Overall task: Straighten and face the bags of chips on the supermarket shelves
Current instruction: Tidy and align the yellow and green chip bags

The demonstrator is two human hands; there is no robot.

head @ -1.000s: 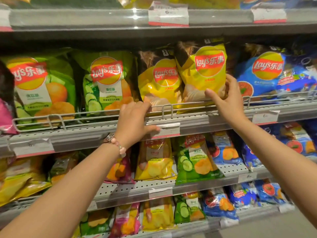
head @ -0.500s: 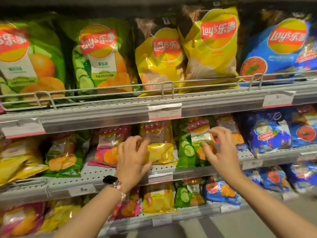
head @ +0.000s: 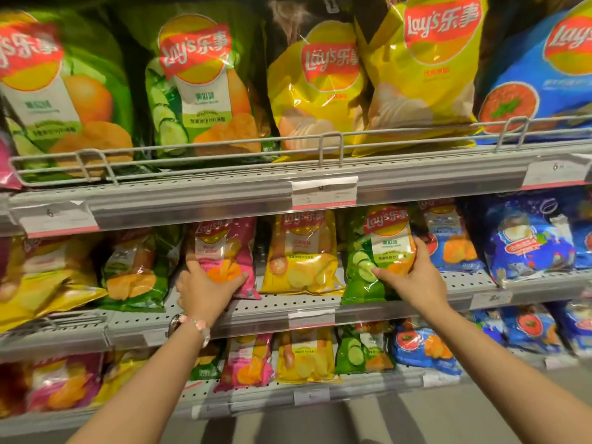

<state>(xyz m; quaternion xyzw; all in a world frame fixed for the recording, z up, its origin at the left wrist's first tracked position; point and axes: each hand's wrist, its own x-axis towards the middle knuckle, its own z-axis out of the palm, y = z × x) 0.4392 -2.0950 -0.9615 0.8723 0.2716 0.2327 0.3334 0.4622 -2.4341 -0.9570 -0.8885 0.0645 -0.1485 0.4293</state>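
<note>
On the middle shelf a small pink chip bag stands upright, and my left hand grips its lower left part. Right of it stands a small yellow bag, untouched. My right hand holds a small green cucumber bag by its lower right side, thumb across the front. A small blue bag leans just behind that hand. Further left on the same shelf a green bag and a yellow bag lie slumped.
The shelf above carries large green bags, yellow bags and a blue bag behind a wire rail. Price tags hang on the shelf edges. A lower shelf holds more small bags above the grey floor.
Both hands came down from the upper shelf to the middle shelf. The left hand moved onto the pink bag and the right hand took hold of the green bag; the view came closer.
</note>
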